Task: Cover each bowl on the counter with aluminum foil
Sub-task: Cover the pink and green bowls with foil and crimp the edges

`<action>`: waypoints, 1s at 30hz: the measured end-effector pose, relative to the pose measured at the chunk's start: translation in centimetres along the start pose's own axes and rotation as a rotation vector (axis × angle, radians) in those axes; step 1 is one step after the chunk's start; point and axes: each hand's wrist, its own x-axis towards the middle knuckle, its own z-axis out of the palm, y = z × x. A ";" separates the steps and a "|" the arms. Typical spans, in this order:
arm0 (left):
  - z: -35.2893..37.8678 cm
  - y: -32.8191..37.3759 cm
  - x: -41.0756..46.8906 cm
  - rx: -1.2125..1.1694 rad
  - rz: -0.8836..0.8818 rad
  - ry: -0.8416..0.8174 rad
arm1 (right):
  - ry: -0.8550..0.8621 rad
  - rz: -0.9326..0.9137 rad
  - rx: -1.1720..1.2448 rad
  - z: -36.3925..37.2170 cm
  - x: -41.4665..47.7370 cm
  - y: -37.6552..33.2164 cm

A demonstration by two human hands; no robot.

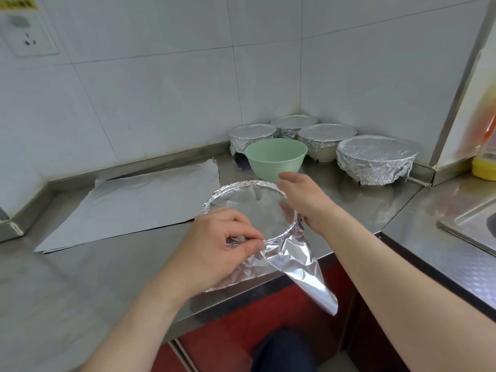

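Observation:
A foil-covered bowl (251,208) sits near the counter's front edge, its foil pressed round the far rim while a loose corner (306,275) hangs over the edge. My left hand (222,245) pinches the foil at the near rim. My right hand (303,202) curls over the bowl's right rim, pressing the foil there. Behind stands an uncovered green bowl (276,157). Several foil-covered bowls (375,157) cluster in the back corner.
Flat foil sheets (139,205) lie stacked on the steel counter (80,277) to the left. A sink (472,224) is at the right, with a yellow-capped bottle (483,167) beside the wall. A wall socket (29,40) is at the upper left.

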 end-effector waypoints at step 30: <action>6.5 3.1 4.6 0.266 0.034 0.192 | 0.121 -0.050 0.719 0.6 -7.2 3.3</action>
